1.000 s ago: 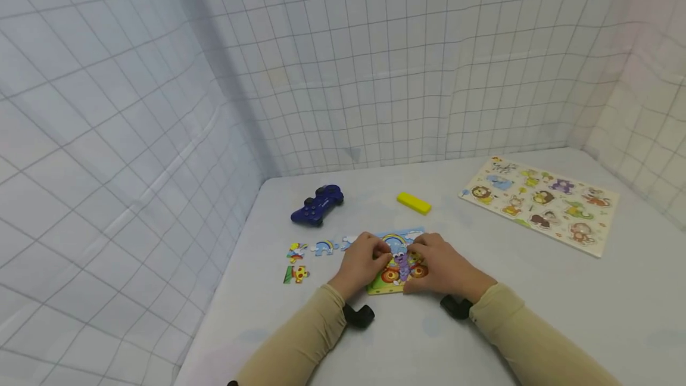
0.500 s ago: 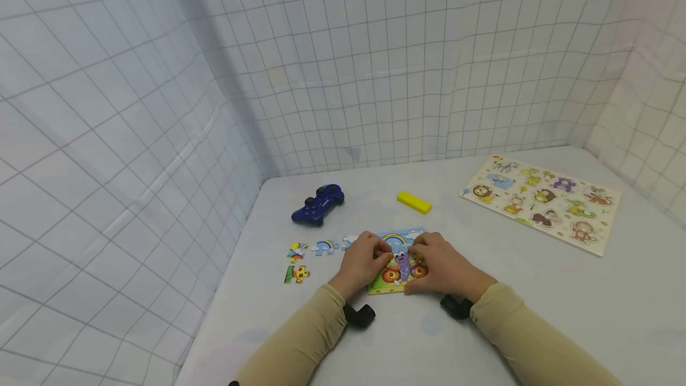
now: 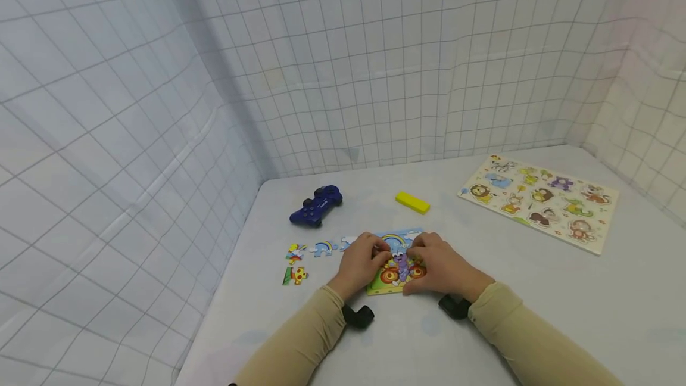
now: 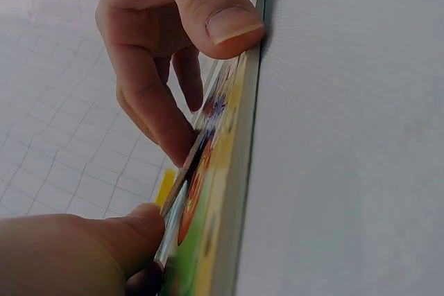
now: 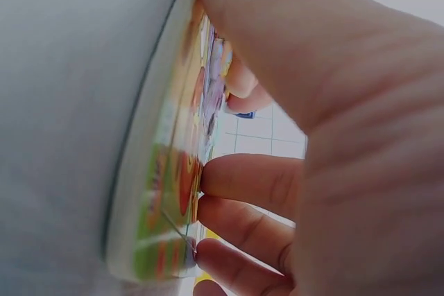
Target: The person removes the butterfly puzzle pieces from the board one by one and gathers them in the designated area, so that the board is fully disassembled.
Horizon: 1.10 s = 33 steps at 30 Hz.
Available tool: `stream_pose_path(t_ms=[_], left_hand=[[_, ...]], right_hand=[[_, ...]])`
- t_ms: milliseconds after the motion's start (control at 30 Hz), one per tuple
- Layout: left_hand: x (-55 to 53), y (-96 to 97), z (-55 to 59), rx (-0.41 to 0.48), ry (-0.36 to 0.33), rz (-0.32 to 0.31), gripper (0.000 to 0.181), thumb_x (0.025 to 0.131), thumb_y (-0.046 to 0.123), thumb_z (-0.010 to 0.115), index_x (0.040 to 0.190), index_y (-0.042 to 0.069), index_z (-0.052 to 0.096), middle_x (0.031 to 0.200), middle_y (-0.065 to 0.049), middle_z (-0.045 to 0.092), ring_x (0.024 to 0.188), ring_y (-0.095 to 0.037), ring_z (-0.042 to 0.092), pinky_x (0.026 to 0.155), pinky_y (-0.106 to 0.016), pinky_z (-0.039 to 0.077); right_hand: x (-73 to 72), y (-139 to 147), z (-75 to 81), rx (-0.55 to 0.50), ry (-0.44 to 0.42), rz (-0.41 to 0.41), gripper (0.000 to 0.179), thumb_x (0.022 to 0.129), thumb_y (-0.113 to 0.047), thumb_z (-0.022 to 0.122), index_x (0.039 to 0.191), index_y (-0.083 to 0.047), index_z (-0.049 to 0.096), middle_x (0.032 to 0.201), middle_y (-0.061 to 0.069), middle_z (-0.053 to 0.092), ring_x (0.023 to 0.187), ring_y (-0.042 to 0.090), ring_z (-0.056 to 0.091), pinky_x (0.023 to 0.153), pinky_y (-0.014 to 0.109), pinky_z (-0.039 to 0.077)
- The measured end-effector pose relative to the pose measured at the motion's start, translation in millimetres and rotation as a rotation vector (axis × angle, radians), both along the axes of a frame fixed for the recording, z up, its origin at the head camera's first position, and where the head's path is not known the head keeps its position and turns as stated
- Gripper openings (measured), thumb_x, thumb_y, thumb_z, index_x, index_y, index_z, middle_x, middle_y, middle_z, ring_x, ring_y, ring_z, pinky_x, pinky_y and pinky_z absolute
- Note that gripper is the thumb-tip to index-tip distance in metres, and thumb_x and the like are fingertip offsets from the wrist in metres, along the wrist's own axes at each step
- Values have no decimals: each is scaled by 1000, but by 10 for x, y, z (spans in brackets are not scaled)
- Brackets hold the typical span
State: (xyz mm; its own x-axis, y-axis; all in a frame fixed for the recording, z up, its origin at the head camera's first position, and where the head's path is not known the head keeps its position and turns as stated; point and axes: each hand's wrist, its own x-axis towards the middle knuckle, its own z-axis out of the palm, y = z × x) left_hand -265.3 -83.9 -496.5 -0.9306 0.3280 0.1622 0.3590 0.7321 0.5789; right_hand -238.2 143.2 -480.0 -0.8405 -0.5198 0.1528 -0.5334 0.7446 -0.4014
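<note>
A jigsaw board (image 3: 387, 287) with a purple butterfly and a rainbow lies flat between both hands. My left hand (image 3: 360, 264) is over its left side, thumb and fingers pinching a thin puzzle piece (image 4: 177, 188) that tilts up from the picture. On the right side, my right hand (image 3: 443, 265) spans the board. Its thumb (image 4: 229, 29) is at the near edge and its fingertips (image 5: 218, 175) rest on the picture. One right fingertip meets the far end of the tilted piece in the left wrist view. The board's right edge is hidden under this hand.
Several loose puzzle pieces (image 3: 323, 248) lie left of the board. Behind them sits a blue game controller (image 3: 316, 205), with a yellow block (image 3: 412, 202) behind the board. An animal peg puzzle (image 3: 536, 201) occupies the back right. White grid-patterned cloth (image 3: 348, 76) surrounds the table.
</note>
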Motion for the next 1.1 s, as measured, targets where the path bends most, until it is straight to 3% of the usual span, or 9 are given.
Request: stream_pose_path(t_ms=[367, 700, 900, 1100], left_hand=[[4, -2, -3, 81, -35, -12, 13, 103, 32, 65, 111, 23, 69, 95, 11, 70, 81, -2, 61, 77, -27, 49], [12, -10, -18, 106, 15, -50, 16, 104, 30, 64, 115, 23, 73, 108, 9, 75, 97, -6, 67, 90, -32, 53], [73, -105, 22, 296, -14, -7, 17, 101, 28, 67, 113, 19, 75, 104, 7, 74, 93, -7, 67, 85, -29, 55], [185, -445, 191, 488, -109, 124, 14, 92, 26, 79, 102, 17, 77, 99, 3, 76, 88, -12, 71, 76, -29, 57]], right_hand=[[4, -14, 13, 10, -19, -6, 82, 72, -64, 86, 128, -6, 71, 120, 4, 56, 110, 21, 49, 94, 42, 47], [10, -6, 2, 23, 4, 2, 82, 73, -64, 85, 128, -6, 71, 120, 4, 56, 110, 21, 49, 94, 43, 47], [7, -11, -14, 31, 2, 3, 84, 73, -66, 83, 130, -7, 70, 121, 4, 57, 111, 21, 50, 94, 43, 47], [7, -6, -16, 39, -16, -13, 87, 73, -71, 81, 132, -9, 69, 124, 3, 56, 112, 20, 49, 96, 43, 47]])
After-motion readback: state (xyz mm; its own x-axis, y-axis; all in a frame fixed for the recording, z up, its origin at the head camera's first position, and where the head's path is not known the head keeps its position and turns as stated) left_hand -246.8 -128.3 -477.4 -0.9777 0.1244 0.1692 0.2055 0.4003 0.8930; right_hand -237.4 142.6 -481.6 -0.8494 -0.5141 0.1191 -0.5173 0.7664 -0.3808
